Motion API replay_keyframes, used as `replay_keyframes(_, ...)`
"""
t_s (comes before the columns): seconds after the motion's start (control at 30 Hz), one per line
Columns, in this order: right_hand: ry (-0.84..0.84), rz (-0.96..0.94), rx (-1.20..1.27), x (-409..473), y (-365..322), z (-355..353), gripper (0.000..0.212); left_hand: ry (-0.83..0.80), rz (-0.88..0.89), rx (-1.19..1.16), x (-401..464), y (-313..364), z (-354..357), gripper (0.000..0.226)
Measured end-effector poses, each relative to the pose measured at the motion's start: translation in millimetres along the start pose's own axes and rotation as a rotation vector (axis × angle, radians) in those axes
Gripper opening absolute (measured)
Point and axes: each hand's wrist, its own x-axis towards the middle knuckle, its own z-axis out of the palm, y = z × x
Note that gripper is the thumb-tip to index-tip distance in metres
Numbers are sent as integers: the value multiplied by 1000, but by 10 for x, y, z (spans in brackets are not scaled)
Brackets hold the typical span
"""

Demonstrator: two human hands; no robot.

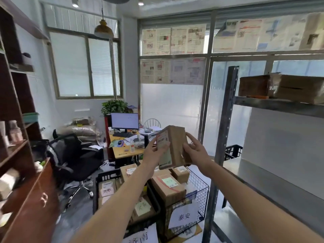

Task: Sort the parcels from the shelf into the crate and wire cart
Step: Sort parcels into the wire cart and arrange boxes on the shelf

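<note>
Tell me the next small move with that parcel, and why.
Probably read the shipping label first: both hands, left and right, hold the cardboard parcel label-up above the black crate and wire cart, each tagged with a destination sign.

wire cart (201, 193) sign (184, 217) reads 泰安
</note>
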Motion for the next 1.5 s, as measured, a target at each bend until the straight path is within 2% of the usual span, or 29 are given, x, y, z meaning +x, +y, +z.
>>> replay_keyframes(0.33, -16, -92, -165, 465, 62, 473, 27, 113, 53, 60, 173, 3, -625, 50)
replay_keyframes(0.47, -121, -7, -187, 670, 107, 545, 53, 159, 56, 76, 314, -11, -722, 54)
replay_keyframes(0.63, -246, 75, -110, 988, 187, 577, 67, 221, 41, 129, 566, -63, -778, 62)
replay_keyframes(0.83, -290, 116, -85, 1392, 394, 340, 65, 209, -17, 205, 868, -276, -646, 58)
replay_keyframes(1.07, -252, 226, -145, 1832, 1040, -368, 65, 262, -98, 317, 1270, -900, -361, 52)
replay_keyframes(1.33, -174, 395, -243, 2095, 1922, -967, 62, 141, -208, 441, 1870, -1690, -20, 50)
replay_keyframes(1.5, -56, 481, -291, 2322, 2500, -1123, 63, 8, -245, 520, 2379, -2220, 58, 50)
